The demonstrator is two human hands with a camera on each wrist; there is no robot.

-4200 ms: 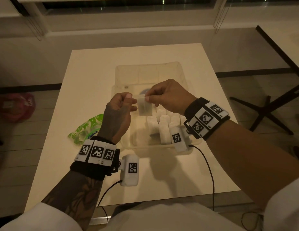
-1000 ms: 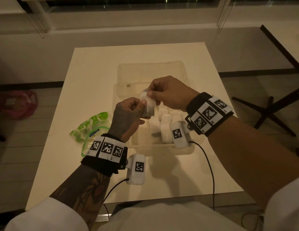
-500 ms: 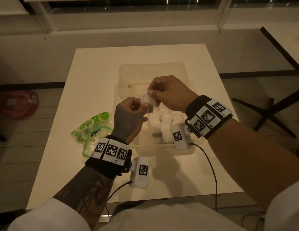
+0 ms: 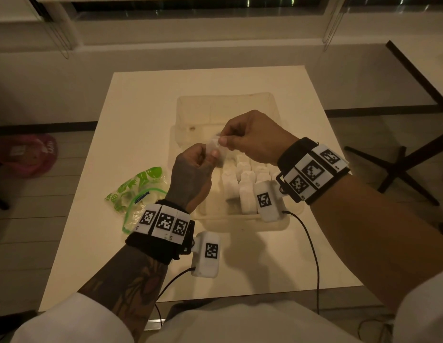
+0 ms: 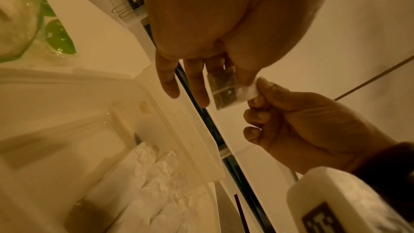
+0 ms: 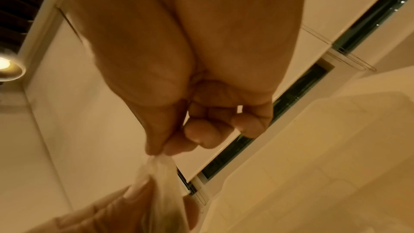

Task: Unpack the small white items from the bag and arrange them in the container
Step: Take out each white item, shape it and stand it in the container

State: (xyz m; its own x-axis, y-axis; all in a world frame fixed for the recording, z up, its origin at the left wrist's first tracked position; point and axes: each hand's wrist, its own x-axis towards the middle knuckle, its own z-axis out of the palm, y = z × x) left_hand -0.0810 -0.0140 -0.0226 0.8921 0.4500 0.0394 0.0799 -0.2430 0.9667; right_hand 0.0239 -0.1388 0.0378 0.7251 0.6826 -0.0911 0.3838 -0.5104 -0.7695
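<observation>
- Two wrist bands with square black-and-white markers nearest the viewer, a white camera block (image 4: 207, 253) hanging off the left one and another (image 4: 267, 201) off the right, each trailing a dark cable toward 6 o'clock over the table (image 4: 141, 107).
- At 9 o'clock of the left wrist, flat on the table: a clear zip bag (image 4: 136, 191) printed with green fruit shapes, just beside the container's left wall; cannot tell whether anything remains inside.
- Centre of the table: a clear plastic container (image 4: 225, 105), long axis running 6 to 12 o'clock.
- In its near right part, around 5 o'clock of the tub: small white items (image 4: 245, 174) packed in rows, touching one another, partly hidden behind the right wrist block.
- Above the tub's middle: left hand (image 4: 190, 174), thumb and forefinger clamped on the lower part of a small clear packet (image 4: 216, 151); remaining fingers seen straighter in the left wrist view.
- At 2 o'clock of that hand: right hand (image 4: 255, 139), thumb and forefinger nipping the packet's upper edge, other fingers curled into the palm.
- Packet stretched between both hands, clear of the tub; contents too blurred to name.
- Far half of the container bare-floored; beyond the table at 12 o'clock, a window sill (image 4: 215, 38).
</observation>
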